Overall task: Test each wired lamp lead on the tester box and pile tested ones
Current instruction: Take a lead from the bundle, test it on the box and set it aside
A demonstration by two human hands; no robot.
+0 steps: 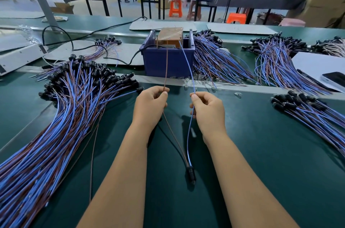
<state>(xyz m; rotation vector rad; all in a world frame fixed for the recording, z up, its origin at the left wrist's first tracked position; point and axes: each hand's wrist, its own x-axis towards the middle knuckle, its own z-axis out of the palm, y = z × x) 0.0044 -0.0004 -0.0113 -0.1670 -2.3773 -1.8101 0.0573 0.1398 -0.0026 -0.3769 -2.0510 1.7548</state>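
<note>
Both hands work one lead over the green bench, near the middle of its near half. The left hand (150,105) pinches the brown wire (165,71) between thumb and forefinger, the other fingers curled under; the right hand (207,109) pinches the blue wire (188,67) the same way. Each wire runs up and away from its hand to the top of the tester (169,38), a brown box standing in a blue bin (168,61) at the far middle of the bench; the wire tips reach the box top, though whether they touch its contacts cannot be told. Below the hands the two wires come together and end in a black lamp holder (190,173) that lies on the bench between the forearms, close to the near edge. A large pile (61,115) of blue and brown leads with black holders spreads over the left side of the bench, fanning toward the near left corner. More bundles (216,59) lie right of the bin along the far edge, and a smaller bundle (309,112) lies at the right edge. A phone (334,79) rests on a white sheet (315,63) at the far right. A black cable (130,59) runs from the bin leftward across the bench.
</note>
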